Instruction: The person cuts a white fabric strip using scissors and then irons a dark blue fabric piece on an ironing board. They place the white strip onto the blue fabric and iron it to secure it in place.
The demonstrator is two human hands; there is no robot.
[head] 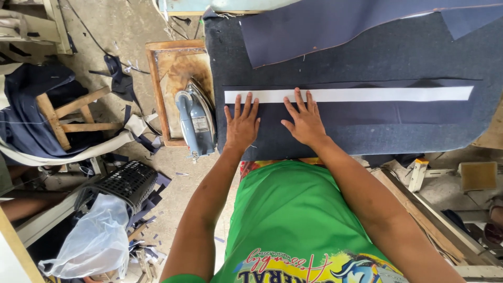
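Two flat hands press a dark fabric strip point(361, 112) on the padded worktop point(367, 57).

I see my left hand point(242, 126) and right hand point(304, 121) side by side, each grip released, fingers spread and palms down, grasping nothing. The strip lies under both palms and runs off well past the right hand, and a white band point(367, 95) lies along it just beyond my fingertips. An electric iron point(196, 121) rests on a wooden board point(167, 68) just outside the left hand. As I judge it, uneven pressure could skew the white band off its line, and a sideways sweep of the left hand could knock into the iron.
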